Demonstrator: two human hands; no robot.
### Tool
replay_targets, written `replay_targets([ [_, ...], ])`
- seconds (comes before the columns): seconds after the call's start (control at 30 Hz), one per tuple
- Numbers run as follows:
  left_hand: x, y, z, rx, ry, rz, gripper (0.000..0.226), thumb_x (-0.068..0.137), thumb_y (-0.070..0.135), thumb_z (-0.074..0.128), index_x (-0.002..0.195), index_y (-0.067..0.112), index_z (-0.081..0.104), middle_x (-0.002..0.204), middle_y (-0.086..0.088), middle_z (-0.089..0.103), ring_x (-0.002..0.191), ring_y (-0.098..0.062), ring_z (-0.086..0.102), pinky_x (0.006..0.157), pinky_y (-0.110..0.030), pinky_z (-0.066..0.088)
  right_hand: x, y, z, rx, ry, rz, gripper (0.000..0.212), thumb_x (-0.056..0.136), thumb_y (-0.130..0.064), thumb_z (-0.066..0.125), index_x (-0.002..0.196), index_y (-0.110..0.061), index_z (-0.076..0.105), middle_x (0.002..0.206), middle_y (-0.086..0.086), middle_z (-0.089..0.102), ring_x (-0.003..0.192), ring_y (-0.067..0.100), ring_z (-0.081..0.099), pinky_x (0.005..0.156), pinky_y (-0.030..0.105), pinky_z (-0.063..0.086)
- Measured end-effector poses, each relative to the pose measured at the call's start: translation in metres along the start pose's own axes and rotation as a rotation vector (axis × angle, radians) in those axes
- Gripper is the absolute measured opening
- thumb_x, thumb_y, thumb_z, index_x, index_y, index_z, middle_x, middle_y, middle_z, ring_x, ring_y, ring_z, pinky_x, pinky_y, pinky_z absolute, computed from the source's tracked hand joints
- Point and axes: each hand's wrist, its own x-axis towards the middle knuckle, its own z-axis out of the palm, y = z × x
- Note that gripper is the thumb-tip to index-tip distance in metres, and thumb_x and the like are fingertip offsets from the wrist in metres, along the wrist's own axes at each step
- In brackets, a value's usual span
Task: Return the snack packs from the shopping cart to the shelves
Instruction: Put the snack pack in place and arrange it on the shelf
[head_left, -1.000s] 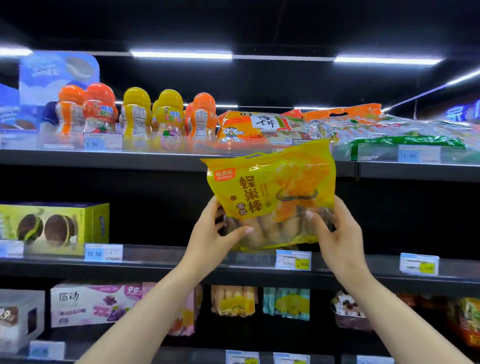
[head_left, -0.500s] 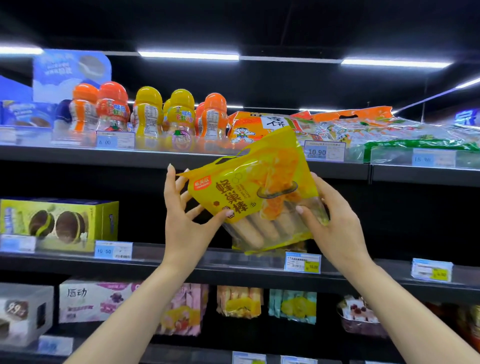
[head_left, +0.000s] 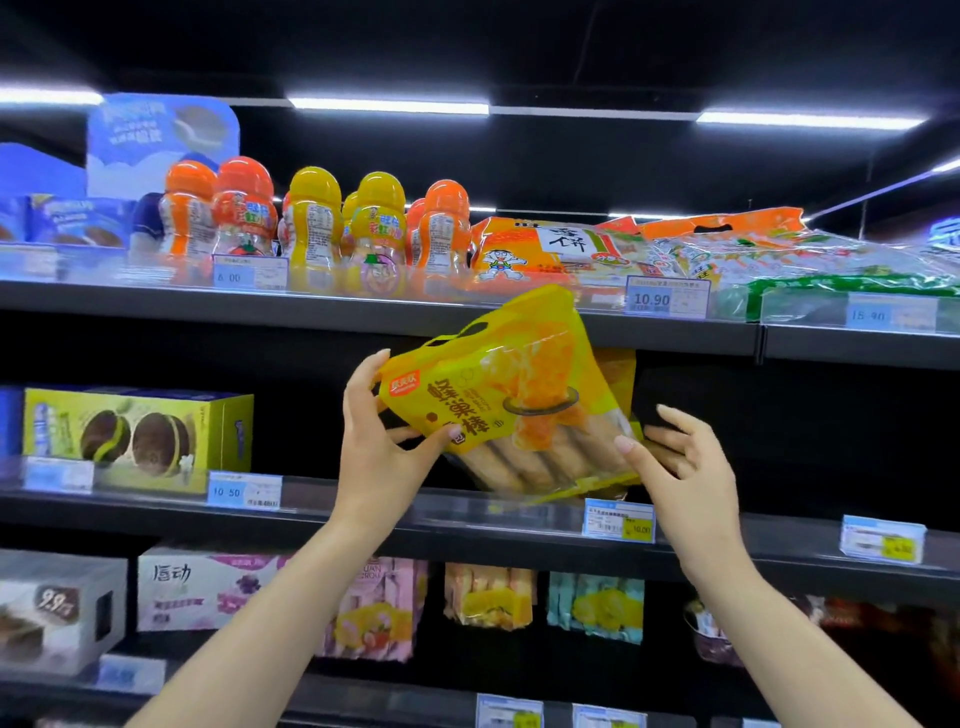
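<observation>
Three dark shelf tiers face me under strip lights. On the middle shelf (head_left: 156, 512) sits a green pie box (head_left: 140, 439). My left hand (head_left: 382, 447) pinches the tilted yellow bread-stick pack (head_left: 511, 410) above that shelf's edge; my right hand (head_left: 685, 470) touches its lower corner, fingers spread loosely.

A yellow snack pack (head_left: 511, 400) with a clear window showing bread sticks tilts at frame centre, over the middle shelf (head_left: 415, 514).
</observation>
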Motion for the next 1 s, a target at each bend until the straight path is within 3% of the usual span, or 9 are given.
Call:
replay_targets([
  [0.1, -0.001, -0.003, -0.002, -0.023, -0.005, -0.069, 0.092, 0.069, 0.016, 0.086, 0.132, 0.051, 0.029, 0.139, 0.0, 0.037, 0.122, -0.012, 0.051, 0.081, -0.034, 0.059, -0.001, -0.006, 0.005, -0.015, 0.007, -0.106, 0.02, 0.082, -0.03, 0.073, 0.101, -0.03, 0.067, 0.1, -0.008, 0.069, 0.1, 0.007, 0.064, 0.093, 0.04, 0.052],
  [0.17, -0.003, -0.004, -0.001, -0.036, -0.009, -0.105, 0.093, 0.069, 0.018, 0.086, 0.136, 0.046, 0.027, 0.138, 0.001, 0.039, 0.121, -0.013, 0.052, 0.084, -0.033, 0.058, 0.001, -0.009, 0.009, -0.026, 0.03, -0.135, 0.012, 0.085, -0.028, 0.071, 0.097, -0.03, 0.068, 0.097, -0.01, 0.07, 0.097, 0.007, 0.064, 0.09, 0.041, 0.053],
  [0.3, -0.015, -0.008, 0.004, -0.094, -0.043, -0.208, 0.091, 0.07, 0.029, 0.083, 0.139, 0.044, 0.025, 0.132, 0.011, 0.045, 0.119, -0.009, 0.053, 0.088, -0.021, 0.053, 0.005, -0.014, 0.013, -0.079, 0.091, -0.202, 0.014, 0.086, -0.033, 0.069, 0.099, -0.028, 0.069, 0.1, -0.01, 0.068, 0.098, 0.009, 0.062, 0.088, 0.039, 0.052],
  [0.43, -0.024, -0.017, 0.005, -0.095, -0.08, -0.316, 0.095, 0.067, 0.04, 0.084, 0.144, 0.038, 0.028, 0.13, 0.016, 0.052, 0.118, -0.004, 0.055, 0.097, -0.034, 0.051, 0.007, -0.024, 0.016, -0.171, 0.101, -0.284, 0.015, 0.086, -0.031, 0.067, 0.1, -0.029, 0.067, 0.101, -0.015, 0.063, 0.097, 0.0, 0.056, 0.085, 0.027, 0.048],
  [0.57, -0.022, -0.022, 0.006, 0.044, -0.146, -0.372, 0.101, 0.061, 0.06, 0.083, 0.145, 0.037, 0.032, 0.13, 0.008, 0.052, 0.116, -0.003, 0.054, 0.098, -0.029, 0.048, 0.016, -0.026, 0.014, -0.227, 0.107, -0.332, 0.015, 0.087, -0.03, 0.067, 0.103, -0.029, 0.066, 0.1, -0.017, 0.06, 0.094, -0.001, 0.054, 0.085, 0.026, 0.046],
  [0.67, -0.016, -0.018, 0.007, 0.146, -0.255, -0.373, 0.067, 0.07, 0.055, 0.079, 0.128, 0.034, 0.054, 0.114, 0.007, 0.052, 0.099, 0.006, 0.055, 0.077, -0.007, 0.046, 0.021, -0.023, 0.012, -0.235, 0.113, -0.312, 0.018, 0.088, -0.031, 0.065, 0.106, -0.028, 0.067, 0.098, -0.024, 0.058, 0.095, 0.001, 0.054, 0.083, 0.027, 0.046],
  [0.7, -0.014, -0.017, 0.008, 0.173, -0.279, -0.377, 0.061, 0.072, 0.053, 0.077, 0.126, 0.033, 0.057, 0.114, 0.007, 0.051, 0.098, 0.005, 0.054, 0.072, -0.006, 0.044, 0.023, -0.021, 0.011, -0.235, 0.113, -0.305, 0.019, 0.089, -0.031, 0.065, 0.107, -0.027, 0.067, 0.099, -0.025, 0.057, 0.095, 0.001, 0.054, 0.083, 0.028, 0.046],
  [0.9, -0.002, -0.021, 0.011, 0.241, -0.386, -0.409, 0.037, 0.075, 0.051, 0.075, 0.108, 0.038, 0.065, 0.11, 0.004, 0.062, 0.093, -0.003, 0.06, 0.074, -0.017, 0.045, 0.027, -0.016, 0.01, -0.292, 0.075, -0.316, 0.024, 0.09, -0.033, 0.062, 0.113, -0.026, 0.066, 0.103, -0.017, 0.06, 0.103, 0.01, 0.055, 0.087, 0.039, 0.05],
  [1.0, 0.001, -0.021, 0.011, 0.285, -0.418, -0.362, 0.032, 0.078, 0.049, 0.074, 0.105, 0.033, 0.067, 0.103, 0.005, 0.066, 0.093, -0.006, 0.062, 0.075, -0.018, 0.048, 0.027, -0.014, 0.009, -0.34, 0.019, -0.333, 0.037, 0.085, -0.045, 0.06, 0.117, -0.026, 0.065, 0.11, -0.012, 0.061, 0.11, 0.011, 0.053, 0.093, 0.038, 0.047],
])
